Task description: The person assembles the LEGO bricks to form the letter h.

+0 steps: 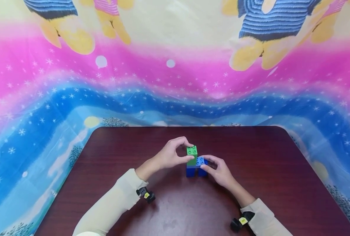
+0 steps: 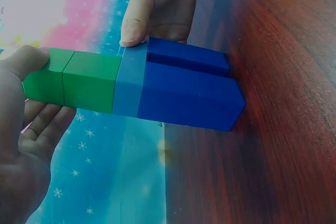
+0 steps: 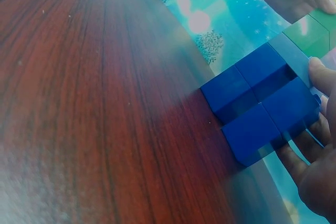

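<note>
A small brick structure stands on the table. Two dark blue columns [image 3: 265,69] sit side by side with a narrow gap between them, and a light blue brick [image 2: 131,80] lies across their tops. Two green bricks [image 2: 90,80] are stacked on its left end, studs up. My left hand [image 1: 172,154] pinches the upper green brick between thumb and fingers. At the other end, my right hand [image 1: 221,171] holds the light blue brick, its thumb on the near edge. Its fingers lie behind the structure, partly hidden.
The dark red-brown wooden table [image 1: 175,209] has rounded far corners. Behind it and along its sides hangs a patterned cloth [image 1: 169,78] in pink, blue and cream. Black straps with small devices sit on both wrists.
</note>
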Demonstrator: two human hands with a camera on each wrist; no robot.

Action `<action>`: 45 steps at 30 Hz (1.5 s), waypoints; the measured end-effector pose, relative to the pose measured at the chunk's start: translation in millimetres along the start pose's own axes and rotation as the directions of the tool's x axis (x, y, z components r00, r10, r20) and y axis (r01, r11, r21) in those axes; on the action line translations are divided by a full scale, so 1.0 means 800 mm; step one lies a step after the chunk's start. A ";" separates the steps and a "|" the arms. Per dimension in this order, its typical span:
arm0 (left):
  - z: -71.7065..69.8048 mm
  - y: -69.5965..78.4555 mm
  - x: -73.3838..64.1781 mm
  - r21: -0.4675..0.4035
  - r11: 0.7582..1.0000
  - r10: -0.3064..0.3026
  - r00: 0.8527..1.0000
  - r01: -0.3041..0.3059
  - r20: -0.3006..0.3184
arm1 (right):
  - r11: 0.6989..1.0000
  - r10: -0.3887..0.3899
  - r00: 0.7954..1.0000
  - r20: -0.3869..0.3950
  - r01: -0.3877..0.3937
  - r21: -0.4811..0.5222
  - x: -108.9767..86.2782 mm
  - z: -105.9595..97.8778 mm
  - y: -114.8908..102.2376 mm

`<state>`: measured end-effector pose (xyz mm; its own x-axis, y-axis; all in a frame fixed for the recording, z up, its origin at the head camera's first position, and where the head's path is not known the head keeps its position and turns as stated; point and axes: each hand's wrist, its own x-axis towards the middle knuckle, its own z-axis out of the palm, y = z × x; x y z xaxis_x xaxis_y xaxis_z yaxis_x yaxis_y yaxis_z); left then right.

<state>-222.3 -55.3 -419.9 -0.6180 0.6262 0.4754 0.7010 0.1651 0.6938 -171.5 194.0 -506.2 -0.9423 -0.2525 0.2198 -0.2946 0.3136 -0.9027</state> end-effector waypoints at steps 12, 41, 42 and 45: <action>0.006 -0.007 0.000 -0.018 1.000 -0.012 1.000 0.012 -0.009 | 1.000 0.003 1.000 -0.002 -0.003 0.001 0.000 0.001 -0.001; 0.047 -0.037 -0.059 -0.157 0.962 -0.240 0.965 0.223 -0.101 | 1.000 0.005 1.000 0.008 -0.006 0.019 -0.002 0.008 0.000; 0.047 -0.039 -0.062 -0.159 0.960 -0.247 0.964 0.230 -0.095 | 1.000 0.007 1.000 0.008 -0.007 0.016 -0.002 0.007 0.000; 0.049 -0.044 -0.067 -0.171 0.955 -0.257 0.964 0.242 -0.074 | 1.000 0.003 1.000 0.002 -0.003 0.002 -0.003 0.006 -0.003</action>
<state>-199.7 -64.4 -490.8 -0.8021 0.5043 0.3198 0.4592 0.1787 0.8701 -167.3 189.6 -506.1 -0.9428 -0.2537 0.2161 -0.2913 0.3122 -0.9043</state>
